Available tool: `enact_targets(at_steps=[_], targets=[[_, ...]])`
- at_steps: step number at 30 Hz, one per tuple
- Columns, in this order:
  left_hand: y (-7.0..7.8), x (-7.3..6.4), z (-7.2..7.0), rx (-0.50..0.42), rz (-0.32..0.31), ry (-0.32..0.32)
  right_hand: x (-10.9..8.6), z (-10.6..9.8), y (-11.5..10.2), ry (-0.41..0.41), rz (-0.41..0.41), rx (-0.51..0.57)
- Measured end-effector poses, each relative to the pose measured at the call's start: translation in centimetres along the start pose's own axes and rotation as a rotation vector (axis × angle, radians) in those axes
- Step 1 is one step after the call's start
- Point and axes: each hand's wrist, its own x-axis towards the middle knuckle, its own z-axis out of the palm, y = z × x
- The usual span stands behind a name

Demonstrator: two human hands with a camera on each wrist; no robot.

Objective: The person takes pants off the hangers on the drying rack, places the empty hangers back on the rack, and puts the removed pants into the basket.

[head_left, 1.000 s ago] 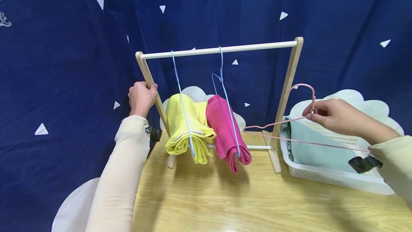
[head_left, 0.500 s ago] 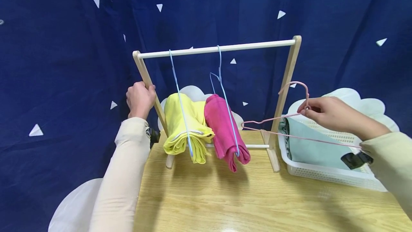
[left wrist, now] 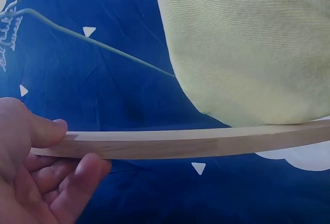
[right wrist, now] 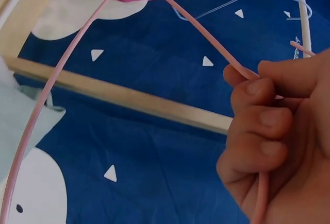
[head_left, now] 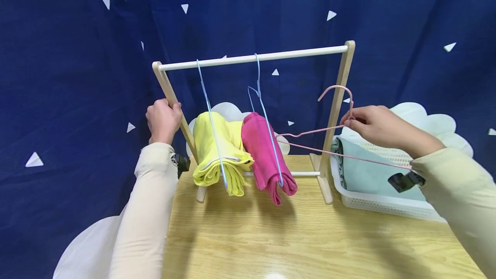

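Observation:
My left hand (head_left: 164,119) grips the left wooden post of a small garment rack (head_left: 252,59); in the left wrist view, thumb and fingers wrap the post (left wrist: 170,144). A pink hanger (head_left: 310,132) carries no cloth, and my right hand (head_left: 377,126) pinches it just below its hook. That hook is beside the rack's right post, under the level of the rail. Two blue hangers hang from the rail: one bears a folded yellow cloth (head_left: 217,145), the other a folded magenta cloth (head_left: 265,150). The pink hanger's far corner lies close to the magenta cloth; whether they touch, I cannot tell.
To the right of the rack, a white perforated basket (head_left: 379,201) holds a folded pale green cloth (head_left: 368,171). Rack and basket stand on a wooden table (head_left: 248,236). Behind them hangs a dark blue curtain (head_left: 97,55) with white triangles and cloud shapes.
My right hand has moved left and slightly up with the pink hanger, bringing its hook in front of the right post. The left hand keeps its grip. The whole view has shifted slightly.

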Motion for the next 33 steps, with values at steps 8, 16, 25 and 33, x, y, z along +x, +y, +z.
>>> enact_targets(at_steps=[8, 16, 25, 33], targets=[[0.0, -0.2, -0.2, 0.013, -0.023, -0.013, 0.7, -0.3, -1.0, 0.054, -0.018, 0.011], [0.1, -0.1, -0.2, 0.012, -0.022, -0.009, 1.6, -1.2, -1.7, 0.078, 0.046, 0.042], [0.0, -0.2, 0.0, 0.036, -0.018, -0.012, 2.4, -2.1, -2.3, 0.131, 0.083, 0.065], [-0.2, -0.2, 0.1, 0.019, -0.003, -0.007, 2.8, -2.5, -2.9, 0.199, 0.110, 0.070]])
